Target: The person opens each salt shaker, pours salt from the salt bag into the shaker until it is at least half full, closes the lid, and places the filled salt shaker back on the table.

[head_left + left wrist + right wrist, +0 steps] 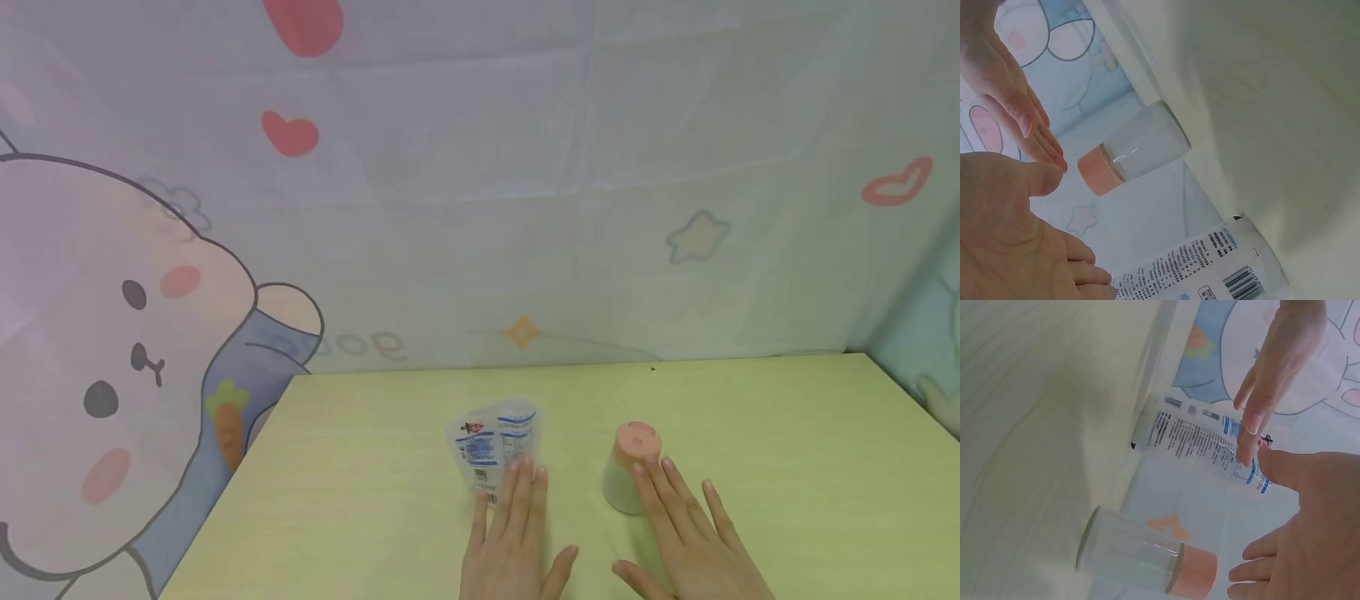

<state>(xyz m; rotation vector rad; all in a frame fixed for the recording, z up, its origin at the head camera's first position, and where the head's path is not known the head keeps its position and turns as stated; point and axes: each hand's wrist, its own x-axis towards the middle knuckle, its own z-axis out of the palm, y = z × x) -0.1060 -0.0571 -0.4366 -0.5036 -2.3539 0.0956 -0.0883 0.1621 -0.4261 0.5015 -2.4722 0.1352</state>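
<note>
Straight to the left hand (510,542): stretched out, fingers long, thumb spread well away, gripping nothing. Reaching in over the near side of the pouch (483,450), with contact impossible to tell for sure. Now across to the right hand (693,537): much the same pose, fingers straight and slightly fanned, thumb out wide, likewise holding nothing. Right beside the peach cap (637,437) of the bottle (621,483) here, with a slim gap in both wrist views.

Outward to the pouch itself: standing upright on the desk (787,450), left of the bottle, pale with blue and black print. Probably light and soft, liable to crumple under a hard pinch; better to take hold gently, across both sides at mid-height or by the flat upper edge.

And over to the bottle: upright too, cap on top, translucent, broader at the base and narrowing upward. Likely stiff, perhaps slick along that smooth wall, possibly fragile if glass, with material and weight hard to judge. Best to wrap around the body, low and snug, rather than trust the cap alone.

Farther out, beyond the back edge: a pale, creased backdrop (480,217), with a large cartoon animal (150,333) off to the left.
</note>
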